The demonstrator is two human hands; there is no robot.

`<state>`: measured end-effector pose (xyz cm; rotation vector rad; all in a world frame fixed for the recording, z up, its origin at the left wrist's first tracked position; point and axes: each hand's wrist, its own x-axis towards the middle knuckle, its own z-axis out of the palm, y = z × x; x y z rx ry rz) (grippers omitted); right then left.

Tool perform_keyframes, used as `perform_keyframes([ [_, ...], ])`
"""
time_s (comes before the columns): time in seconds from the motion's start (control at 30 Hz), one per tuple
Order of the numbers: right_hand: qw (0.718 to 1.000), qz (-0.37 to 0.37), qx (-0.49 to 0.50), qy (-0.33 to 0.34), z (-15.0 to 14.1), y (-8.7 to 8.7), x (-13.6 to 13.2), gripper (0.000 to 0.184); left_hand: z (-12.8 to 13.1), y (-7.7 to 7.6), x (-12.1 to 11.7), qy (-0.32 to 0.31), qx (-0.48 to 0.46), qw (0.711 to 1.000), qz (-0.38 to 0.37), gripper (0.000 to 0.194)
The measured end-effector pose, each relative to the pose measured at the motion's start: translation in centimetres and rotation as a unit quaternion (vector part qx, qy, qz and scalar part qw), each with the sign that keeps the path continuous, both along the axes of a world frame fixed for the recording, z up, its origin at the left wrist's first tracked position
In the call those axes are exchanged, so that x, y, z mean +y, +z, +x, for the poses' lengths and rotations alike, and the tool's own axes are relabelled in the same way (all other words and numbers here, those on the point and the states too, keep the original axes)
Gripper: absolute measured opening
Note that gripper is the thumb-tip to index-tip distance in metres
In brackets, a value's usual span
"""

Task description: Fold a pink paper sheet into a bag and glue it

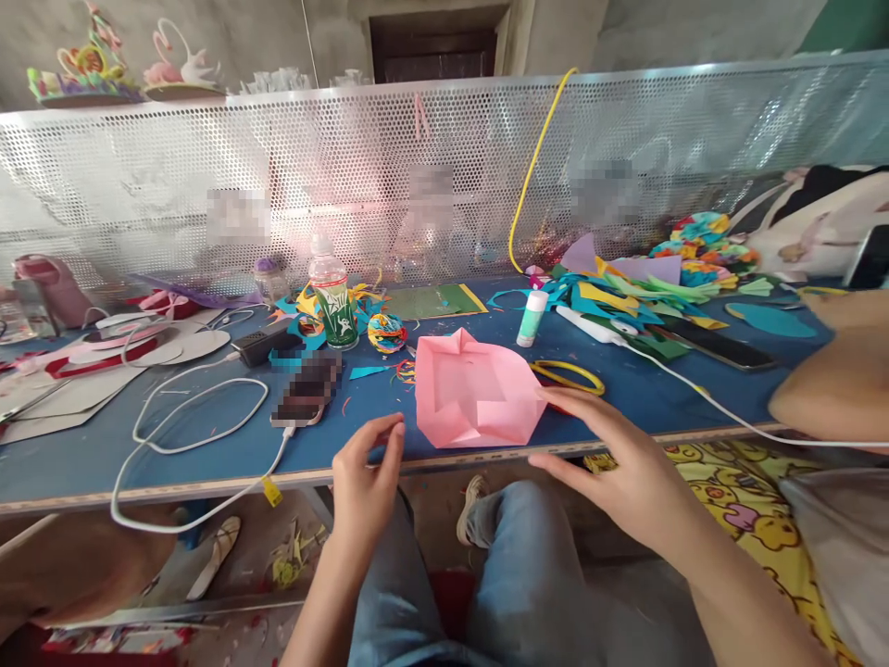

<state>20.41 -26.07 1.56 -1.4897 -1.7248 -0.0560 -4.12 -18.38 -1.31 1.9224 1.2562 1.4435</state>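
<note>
A folded pink paper tray (462, 394) with raised, creased sides sits at the front edge of the blue table. Just left of it is my left hand (365, 472), apart from the paper. Its thumb and index tips come together in a pinch, with nothing visible between them. My right hand (618, 459) is open at the tray's right side, thumb and fingers spread. Its index fingertip reaches the paper's right edge; whether it touches I cannot tell. Behind the tray stand a glue stick (532, 319) and a ball of coloured paper strips (387, 333).
A phone (306, 389) on a white cable lies left, beside a drink bottle (332, 296). To the right are a yellow cord (573, 375), a white glue gun (590, 326) and paper scraps (618, 296). A perforated metal screen (472, 204) closes the back. A neighbour's arm (833, 371) rests at right.
</note>
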Motion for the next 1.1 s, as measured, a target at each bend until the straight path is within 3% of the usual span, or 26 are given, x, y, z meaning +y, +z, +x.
perform_keyframes([
  [0.1, 0.992, -0.017, 0.111, -0.056, 1.5, -3.7, -1.3, 0.033, -0.2, 2.3, 0.7, 0.005, 0.030, 0.999, 0.039, 0.023],
  [0.17, 0.984, -0.050, 0.158, -0.065, 1.5, -5.7, -1.6, 0.027, 0.5, 4.4, 1.3, -0.047, 0.097, 0.993, 0.051, 0.026],
  [0.23, 0.979, -0.074, 0.182, -0.060, 0.9, -6.7, -1.5, 0.023, 2.0, 6.6, 2.2, -0.145, 0.188, 0.970, 0.057, 0.036],
  [0.33, 0.976, -0.078, 0.193, -0.058, -0.4, -6.7, -0.9, 0.019, 5.2, 8.8, 3.8, -0.292, 0.311, 0.904, 0.023, 0.056],
  [0.43, 0.974, -0.078, 0.205, -0.059, -1.2, -6.2, -0.1, 0.019, 8.7, 9.5, 5.3, -0.365, 0.441, 0.819, -0.034, 0.070],
  [0.6, 0.965, -0.042, 0.249, -0.066, -1.7, -7.0, 0.9, 0.022, 12.1, 10.1, 5.6, -0.418, 0.560, 0.715, -0.032, 0.058],
  [0.73, 0.964, -0.030, 0.254, -0.079, -1.9, -7.7, 1.2, 0.021, 12.5, 11.1, 4.3, -0.428, 0.614, 0.663, -0.016, 0.058],
  [0.87, 0.955, -0.031, 0.285, -0.080, -2.1, -7.9, 1.3, 0.019, 11.9, 11.2, 3.0, -0.389, 0.654, 0.649, 0.018, 0.040],
  [0.97, 0.930, -0.048, 0.357, -0.074, -2.2, -7.9, 1.4, 0.022, 11.5, 10.9, 2.7, -0.370, 0.642, 0.670, 0.050, 0.023],
  [1.1, 0.907, -0.074, 0.411, -0.048, -1.9, -7.7, 1.4, 0.033, 11.0, 10.3, 2.8, -0.373, 0.622, 0.686, 0.057, 0.025],
])
